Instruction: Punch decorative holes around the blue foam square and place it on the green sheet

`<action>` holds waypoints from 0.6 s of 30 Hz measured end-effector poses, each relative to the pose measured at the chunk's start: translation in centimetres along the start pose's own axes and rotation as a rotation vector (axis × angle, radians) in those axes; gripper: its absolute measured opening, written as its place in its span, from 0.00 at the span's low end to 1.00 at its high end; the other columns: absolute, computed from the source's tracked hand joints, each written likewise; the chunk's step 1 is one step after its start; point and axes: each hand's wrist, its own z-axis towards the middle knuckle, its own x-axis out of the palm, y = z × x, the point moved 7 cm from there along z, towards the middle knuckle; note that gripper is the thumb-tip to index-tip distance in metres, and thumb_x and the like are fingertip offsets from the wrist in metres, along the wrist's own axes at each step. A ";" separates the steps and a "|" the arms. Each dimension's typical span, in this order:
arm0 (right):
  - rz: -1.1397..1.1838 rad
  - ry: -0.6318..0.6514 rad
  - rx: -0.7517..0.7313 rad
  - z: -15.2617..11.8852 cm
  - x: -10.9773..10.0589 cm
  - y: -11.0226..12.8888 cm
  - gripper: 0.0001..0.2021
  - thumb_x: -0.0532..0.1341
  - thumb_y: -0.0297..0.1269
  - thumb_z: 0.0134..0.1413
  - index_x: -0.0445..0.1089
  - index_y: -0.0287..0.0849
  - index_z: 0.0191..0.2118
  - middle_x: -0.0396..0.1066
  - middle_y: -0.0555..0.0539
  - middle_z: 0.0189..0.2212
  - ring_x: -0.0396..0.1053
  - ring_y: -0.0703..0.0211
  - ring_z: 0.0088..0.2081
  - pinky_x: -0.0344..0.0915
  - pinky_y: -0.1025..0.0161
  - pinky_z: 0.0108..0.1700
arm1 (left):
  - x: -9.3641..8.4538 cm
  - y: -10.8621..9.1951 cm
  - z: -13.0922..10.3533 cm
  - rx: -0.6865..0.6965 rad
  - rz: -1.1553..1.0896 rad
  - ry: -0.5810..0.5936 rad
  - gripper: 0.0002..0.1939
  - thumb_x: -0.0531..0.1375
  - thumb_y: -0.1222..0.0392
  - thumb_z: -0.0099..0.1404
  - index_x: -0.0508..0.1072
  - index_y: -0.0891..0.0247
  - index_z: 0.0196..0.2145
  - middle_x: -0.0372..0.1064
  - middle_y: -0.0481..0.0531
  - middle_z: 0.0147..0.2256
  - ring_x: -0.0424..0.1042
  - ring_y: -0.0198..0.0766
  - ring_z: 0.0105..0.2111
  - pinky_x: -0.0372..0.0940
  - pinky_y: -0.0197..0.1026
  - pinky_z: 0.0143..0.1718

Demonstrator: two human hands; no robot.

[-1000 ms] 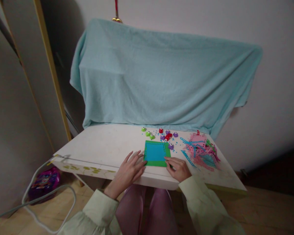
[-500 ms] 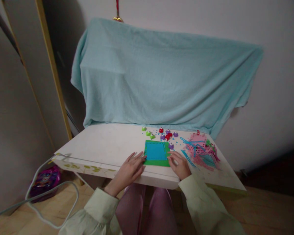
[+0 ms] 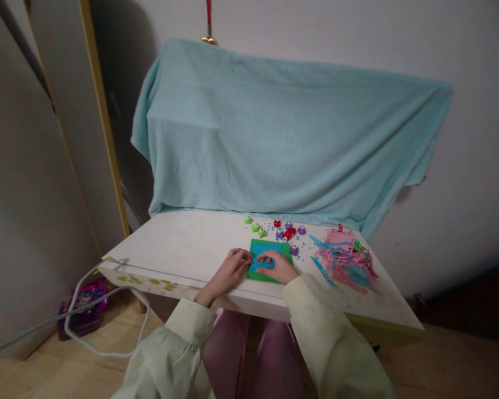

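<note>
A blue sheet (image 3: 268,248) with a row of small marks along its top edge lies on a slightly larger green sheet (image 3: 258,275) near the table's front. At the left edge of the sheets, my left hand (image 3: 232,270) has its fingers curled and pinched together on the border. My right hand (image 3: 281,268) reaches over the blue sheet from the right, thumb and forefinger apart, its tips near the left side. It covers the sheet's lower right part. Behind the sheets stand small eyed craft punches in green (image 3: 255,228), red (image 3: 277,223) and purple (image 3: 301,230).
Cut paper strips and scraps in pink and blue (image 3: 345,257) are heaped on the right of the white table (image 3: 178,238). Tiny blue bits lie around the punches. A light blue towel (image 3: 291,133) hangs behind. A pale cable (image 3: 103,352) loops at the left.
My right hand has moved left from the right edge of the sheets to over the blue one. My left hand's fingers, flat before, are now curled at the left edge. The view has shifted slightly.
</note>
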 end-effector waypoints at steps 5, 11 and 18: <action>-0.016 0.015 0.051 0.2 0.5 -0.6 0.14 0.69 0.29 0.42 0.72 0.45 0.39 0.69 0.51 0.33 0.65 0.58 0.37 0.63 0.62 0.41 | 0.6 0.4 0.2 -0.027 0.010 -0.029 0.08 0.58 0.61 0.62 0.71 0.59 0.40 0.70 0.52 0.40 0.64 0.43 0.47 0.63 0.49 0.51; 0.024 0.079 0.076 0.7 0.7 -0.8 0.16 0.67 0.25 0.40 0.72 0.44 0.38 0.68 0.52 0.33 0.64 0.59 0.36 0.61 0.64 0.39 | 0.8 0.4 0.2 -0.033 0.030 -0.021 0.09 0.60 0.65 0.59 0.70 0.59 0.39 0.70 0.52 0.40 0.65 0.43 0.45 0.63 0.48 0.50; 0.107 0.245 0.100 1.1 0.0 -1.6 0.18 0.66 0.21 0.38 0.74 0.43 0.38 0.68 0.52 0.32 0.64 0.62 0.32 0.61 0.65 0.36 | 0.7 0.1 0.2 -0.019 0.034 -0.008 0.09 0.60 0.64 0.60 0.70 0.59 0.40 0.70 0.52 0.41 0.66 0.44 0.45 0.63 0.48 0.49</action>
